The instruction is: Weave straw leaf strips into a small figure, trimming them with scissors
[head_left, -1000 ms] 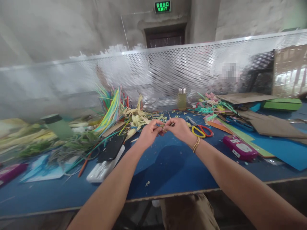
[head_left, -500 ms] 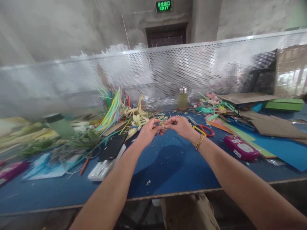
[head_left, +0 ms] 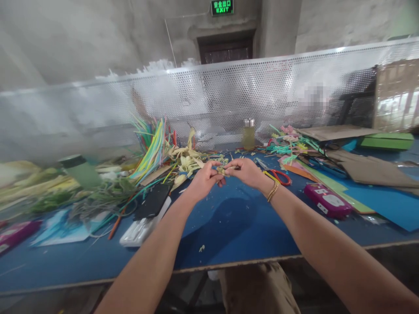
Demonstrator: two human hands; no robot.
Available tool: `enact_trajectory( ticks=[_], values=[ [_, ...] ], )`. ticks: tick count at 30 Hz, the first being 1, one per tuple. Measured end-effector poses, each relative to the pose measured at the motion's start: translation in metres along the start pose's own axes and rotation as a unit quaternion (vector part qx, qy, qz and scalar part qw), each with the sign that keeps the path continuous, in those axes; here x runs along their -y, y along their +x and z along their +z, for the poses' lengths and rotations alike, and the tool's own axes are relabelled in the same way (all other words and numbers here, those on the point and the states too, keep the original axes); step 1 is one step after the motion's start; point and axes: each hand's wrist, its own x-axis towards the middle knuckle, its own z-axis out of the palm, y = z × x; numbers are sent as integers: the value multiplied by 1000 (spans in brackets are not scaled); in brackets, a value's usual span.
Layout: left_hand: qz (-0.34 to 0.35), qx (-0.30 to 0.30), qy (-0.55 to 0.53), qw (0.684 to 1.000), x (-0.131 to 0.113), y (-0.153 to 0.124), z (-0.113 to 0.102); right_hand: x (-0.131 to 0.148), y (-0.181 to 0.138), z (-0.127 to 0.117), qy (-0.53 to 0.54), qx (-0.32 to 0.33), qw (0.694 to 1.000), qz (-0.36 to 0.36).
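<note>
My left hand (head_left: 209, 174) and my right hand (head_left: 244, 170) meet above the middle of the blue table. Between their fingertips they pinch a small pale yellow-green piece of what looks like dried corn husk (head_left: 222, 171). Its full shape is partly covered by the fingers. Just behind my left hand lies a loose heap of similar pale husks (head_left: 188, 161). Scissors with red and yellow handles (head_left: 281, 176) rest to the right of my right hand.
On the left are a black phone (head_left: 153, 201) on a white case (head_left: 135, 231), a green cup (head_left: 80, 171) and a bundle of coloured stems (head_left: 152, 146). A bottle (head_left: 248, 136) stands behind. To the right lie a purple box (head_left: 327, 200) and coloured sheets (head_left: 386, 203).
My fingers have shifted slightly around the husk piece, which both hands still pinch. The view has moved a little; the things on the table stay in place.
</note>
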Motion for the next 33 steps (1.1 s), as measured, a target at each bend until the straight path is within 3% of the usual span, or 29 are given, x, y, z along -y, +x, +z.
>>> enact_trajectory(
  ticks=[6,19,26,33],
  values=[
    [-13,34,-10,999,0,-2,-3,1,-1,0,-10,26,999,-40],
    [-7,30,-21,999,3,0,-2,0,0,5,-66,-19,991,-117],
    [-38,-61,-17,997,9,2,-4,0,0,2,-52,10,994,-91],
    [-93,-77,-110,987,13,3,7,0,-4,11,51,36,998,-18]
  ],
)
